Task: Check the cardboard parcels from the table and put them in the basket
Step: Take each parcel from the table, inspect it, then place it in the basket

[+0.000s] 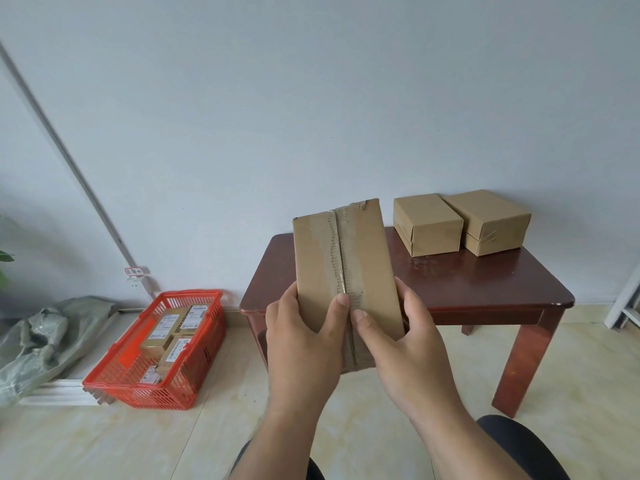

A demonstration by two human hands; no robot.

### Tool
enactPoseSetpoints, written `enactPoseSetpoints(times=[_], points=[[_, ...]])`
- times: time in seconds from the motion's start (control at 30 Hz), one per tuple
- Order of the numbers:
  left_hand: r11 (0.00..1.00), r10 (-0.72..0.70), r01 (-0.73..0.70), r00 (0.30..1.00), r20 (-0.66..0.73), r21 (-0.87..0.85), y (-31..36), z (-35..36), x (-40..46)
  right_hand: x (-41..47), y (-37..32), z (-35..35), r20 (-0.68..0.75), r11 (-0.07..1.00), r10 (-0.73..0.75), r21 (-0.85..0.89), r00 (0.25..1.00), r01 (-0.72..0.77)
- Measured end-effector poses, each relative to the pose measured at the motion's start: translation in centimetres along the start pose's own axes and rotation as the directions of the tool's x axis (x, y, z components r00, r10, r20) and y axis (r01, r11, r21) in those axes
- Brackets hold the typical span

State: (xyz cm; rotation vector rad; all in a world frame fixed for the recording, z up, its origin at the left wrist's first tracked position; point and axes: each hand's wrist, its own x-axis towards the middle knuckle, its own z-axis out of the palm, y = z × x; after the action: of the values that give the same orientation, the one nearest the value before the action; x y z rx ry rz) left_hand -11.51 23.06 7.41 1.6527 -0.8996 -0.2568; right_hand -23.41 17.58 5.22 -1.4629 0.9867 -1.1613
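A taped cardboard parcel (pixel 341 251) stands upright in front of me, its taped seam facing me. My left hand (pixel 304 337) grips its lower left side with the thumb on the front. My right hand (pixel 401 337) grips its lower right side, thumb beside the seam. Two more cardboard parcels (pixel 427 225) (pixel 488 221) sit side by side at the back right of the dark red wooden table (pixel 485 282). A red plastic basket (pixel 138 393) on the floor at the left holds several labelled parcels (pixel 162 336).
A grey-green sack (pixel 45 337) lies on a white ledge left of the basket. A white frame (pixel 627 299) stands at the right edge. My dark-clothed knees (pixel 519 448) are at the bottom. A wall runs behind the table and a tiled floor lies below.
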Motion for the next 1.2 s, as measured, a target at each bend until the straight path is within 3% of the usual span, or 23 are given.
enactPoseSetpoints(times=[0.33,0.63,0.93,1.2], points=[[0.995,0.061,-0.06,0.998,-0.012,0.081,-0.4,0.3,-1.5,1.2,-0.1,-0.2,-0.051,0.991,-0.007,-0.132,0.999,0.0],[0.997,-0.036,0.037,0.999,0.016,-0.067,0.5,-0.2,-0.4,0.6,-0.1,-0.1,-0.025,0.995,0.034,0.095,0.999,-0.032],[0.999,0.038,-0.038,0.999,-0.002,-0.007,-0.3,0.3,-1.4,0.9,-0.1,-0.6,-0.008,0.991,0.081,0.105,0.997,-0.079],[1.0,0.015,-0.015,1.0,-0.009,-0.017,0.2,-0.2,-0.3,0.2,-0.3,-0.5,-0.002,1.0,-0.005,0.027,1.0,0.005]])
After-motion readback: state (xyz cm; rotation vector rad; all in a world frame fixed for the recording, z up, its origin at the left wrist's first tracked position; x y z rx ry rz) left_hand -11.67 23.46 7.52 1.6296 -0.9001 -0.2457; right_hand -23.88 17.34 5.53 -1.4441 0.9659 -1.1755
